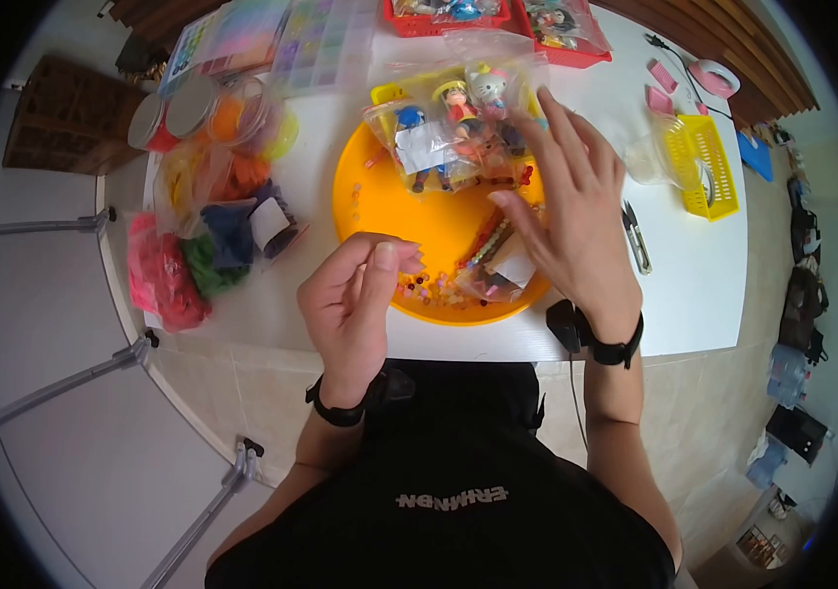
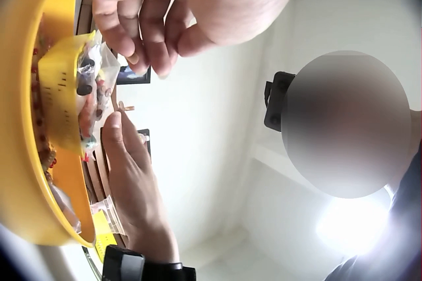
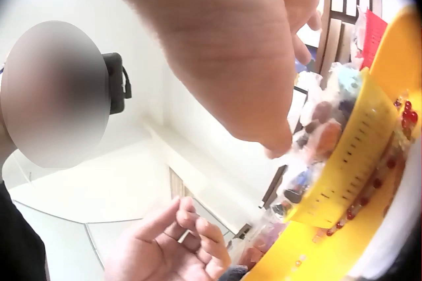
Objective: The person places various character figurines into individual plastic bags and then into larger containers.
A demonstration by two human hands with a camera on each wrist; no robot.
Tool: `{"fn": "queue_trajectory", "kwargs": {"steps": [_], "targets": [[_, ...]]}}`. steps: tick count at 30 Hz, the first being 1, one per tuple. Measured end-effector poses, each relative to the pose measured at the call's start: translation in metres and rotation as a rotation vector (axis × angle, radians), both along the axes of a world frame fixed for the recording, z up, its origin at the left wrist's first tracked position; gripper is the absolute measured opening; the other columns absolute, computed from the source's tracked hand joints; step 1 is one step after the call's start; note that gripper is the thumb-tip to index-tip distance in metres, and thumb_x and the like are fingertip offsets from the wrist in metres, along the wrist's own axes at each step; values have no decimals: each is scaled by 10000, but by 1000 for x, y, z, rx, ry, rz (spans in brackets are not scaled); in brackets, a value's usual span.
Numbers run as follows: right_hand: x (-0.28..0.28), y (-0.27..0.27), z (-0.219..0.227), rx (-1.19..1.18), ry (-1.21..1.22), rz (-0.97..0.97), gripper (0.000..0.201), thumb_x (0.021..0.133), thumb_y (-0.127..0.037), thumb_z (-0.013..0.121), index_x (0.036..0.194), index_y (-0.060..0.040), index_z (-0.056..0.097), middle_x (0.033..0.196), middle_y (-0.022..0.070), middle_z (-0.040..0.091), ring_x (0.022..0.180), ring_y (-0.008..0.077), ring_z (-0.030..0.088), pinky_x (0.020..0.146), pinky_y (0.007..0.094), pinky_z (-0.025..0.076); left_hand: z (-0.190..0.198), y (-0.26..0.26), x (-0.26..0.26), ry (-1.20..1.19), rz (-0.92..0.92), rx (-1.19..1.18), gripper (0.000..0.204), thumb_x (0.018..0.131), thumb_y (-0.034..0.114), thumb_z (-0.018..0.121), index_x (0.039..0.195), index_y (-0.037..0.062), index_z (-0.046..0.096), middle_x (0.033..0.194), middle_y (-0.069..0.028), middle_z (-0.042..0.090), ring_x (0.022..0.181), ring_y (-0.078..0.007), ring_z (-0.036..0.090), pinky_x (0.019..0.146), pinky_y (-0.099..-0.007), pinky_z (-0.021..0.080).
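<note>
A round yellow tray (image 1: 379, 211) stands on the table with a small yellow basket (image 2: 62, 93) inside it. Clear bags of toy figures (image 1: 458, 108) fill the basket. My right hand (image 1: 581, 187) is beside the bags with fingers extended and thumb apart, holding nothing. Over the tray's near left side hovers my left hand (image 1: 350, 294), its fingers loosely bent and no object showing between them. Loose beads (image 1: 429, 292) lie along the tray's near edge, by a bag with a white label (image 1: 514, 267). A strand of red beads (image 3: 377, 183) lies beside the basket.
Bags of coloured material (image 1: 168, 275) and lidded jars (image 1: 193, 108) stand at left. Behind are clear divided boxes (image 1: 316, 49) and red baskets (image 1: 576, 54). At right lie a cutter-like tool (image 1: 637, 239), another yellow basket (image 1: 718, 162) and a clear cup (image 1: 647, 162).
</note>
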State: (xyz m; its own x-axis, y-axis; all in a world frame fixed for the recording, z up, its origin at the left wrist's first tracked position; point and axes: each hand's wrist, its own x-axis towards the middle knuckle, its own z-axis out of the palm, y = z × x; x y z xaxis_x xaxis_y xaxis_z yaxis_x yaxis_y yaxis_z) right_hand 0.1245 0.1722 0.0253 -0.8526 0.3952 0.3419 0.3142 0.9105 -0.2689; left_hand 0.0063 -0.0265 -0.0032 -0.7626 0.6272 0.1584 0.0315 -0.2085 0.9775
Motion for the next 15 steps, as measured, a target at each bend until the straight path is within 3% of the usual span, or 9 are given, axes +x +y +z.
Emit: {"fn": "queue_trajectory", "kwargs": {"steps": [1, 2, 6, 9, 15], "targets": [[6, -2, 6, -60, -11, 4, 437, 898, -200, 739, 1292, -53, 622, 1316, 151, 631, 1206, 357, 571, 1025, 449, 451, 0, 0, 1, 1, -4, -15, 192, 1046, 87, 567, 1028, -71, 675, 921, -94, 717, 855, -120, 667, 829, -259, 522], [10, -8, 12, -156, -32, -14, 251, 840, -118, 766, 1059, -43, 669, 1107, 114, 684, 1046, 325, 626, 913, 419, 505, -2, 1, 1, 6, -7, -14, 191, 1046, 87, 567, 1024, -70, 674, 920, -93, 715, 853, -118, 664, 826, -258, 521], [24, -23, 13, -126, -183, 136, 220, 797, -125, 786, 937, -51, 634, 1030, 102, 674, 1012, 297, 640, 898, 422, 514, -5, 3, 0, 30, -30, -13, 188, 1047, 86, 569, 1015, -70, 669, 917, -89, 712, 848, -114, 657, 815, -254, 518], [29, -33, 12, -218, -340, 81, 259, 791, -148, 797, 948, -48, 617, 1007, 101, 656, 1006, 296, 642, 888, 409, 523, -3, 3, 2, 14, -23, -21, 184, 1046, 80, 570, 1014, -73, 668, 916, -87, 711, 847, -111, 655, 809, -252, 518], [25, -31, -2, -227, -352, 136, 290, 819, -108, 745, 1042, 19, 611, 1050, 158, 636, 988, 332, 648, 841, 414, 545, -2, 2, 2, 17, -26, -29, 178, 1044, 74, 575, 1015, -75, 668, 917, -86, 711, 834, -106, 655, 802, -252, 523]]}}
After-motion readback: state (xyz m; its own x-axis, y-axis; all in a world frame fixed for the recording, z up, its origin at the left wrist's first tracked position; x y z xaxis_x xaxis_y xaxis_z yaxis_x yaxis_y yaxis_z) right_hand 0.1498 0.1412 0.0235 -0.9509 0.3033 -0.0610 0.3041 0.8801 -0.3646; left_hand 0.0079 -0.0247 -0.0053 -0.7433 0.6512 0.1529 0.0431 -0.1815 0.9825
